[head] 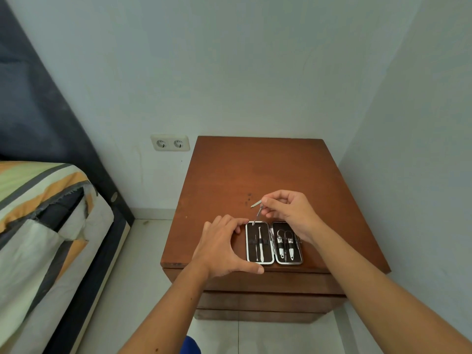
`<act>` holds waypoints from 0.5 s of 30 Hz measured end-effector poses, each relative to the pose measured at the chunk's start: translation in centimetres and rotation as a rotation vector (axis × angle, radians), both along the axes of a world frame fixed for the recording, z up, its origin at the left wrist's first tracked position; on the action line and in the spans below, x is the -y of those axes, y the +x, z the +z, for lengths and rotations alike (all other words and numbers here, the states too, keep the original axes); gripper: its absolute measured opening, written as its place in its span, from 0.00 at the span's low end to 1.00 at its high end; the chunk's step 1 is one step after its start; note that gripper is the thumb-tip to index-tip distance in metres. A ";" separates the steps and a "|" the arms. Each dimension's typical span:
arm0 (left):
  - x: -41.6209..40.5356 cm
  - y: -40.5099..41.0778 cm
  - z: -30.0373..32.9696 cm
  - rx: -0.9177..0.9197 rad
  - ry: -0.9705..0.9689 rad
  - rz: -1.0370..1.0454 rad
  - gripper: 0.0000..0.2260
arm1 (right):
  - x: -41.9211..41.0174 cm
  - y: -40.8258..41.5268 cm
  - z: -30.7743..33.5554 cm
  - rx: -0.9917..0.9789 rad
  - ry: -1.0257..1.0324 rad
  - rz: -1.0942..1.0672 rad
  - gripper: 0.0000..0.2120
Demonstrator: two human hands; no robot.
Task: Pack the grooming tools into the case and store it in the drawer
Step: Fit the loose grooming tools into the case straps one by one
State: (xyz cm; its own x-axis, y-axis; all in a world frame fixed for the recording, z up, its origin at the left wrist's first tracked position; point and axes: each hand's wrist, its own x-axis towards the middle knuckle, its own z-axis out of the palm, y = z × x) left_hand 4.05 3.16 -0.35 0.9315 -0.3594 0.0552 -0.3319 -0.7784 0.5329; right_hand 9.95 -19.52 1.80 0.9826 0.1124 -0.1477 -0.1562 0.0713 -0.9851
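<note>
Wooden stand: the brown wooden bedside cabinet (255, 175) carries the open case near its front edge; its drawers (268, 300) below look closed.
Left hand: the left hand (224, 247) is spread open, thumb and fingers resting around the left side of the case, steadying it.
Case: the black hinged grooming case with metal rim (274, 243) lies open flat; a thin silver pick (259, 242) sits in the left half, clippers and small scissors (286, 245) in the right.
Right hand: the right hand (288, 213) pinches a slim metal tool (258, 213) between thumb and fingers, its tip just above the left half.
Progress: I judge most tools packed; this tool, closing and storing remain.
</note>
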 end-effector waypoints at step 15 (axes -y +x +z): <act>0.1 0.0 0.0 -0.008 0.002 0.005 0.53 | 1.5 -0.3 0.6 0.007 0.100 0.007 0.14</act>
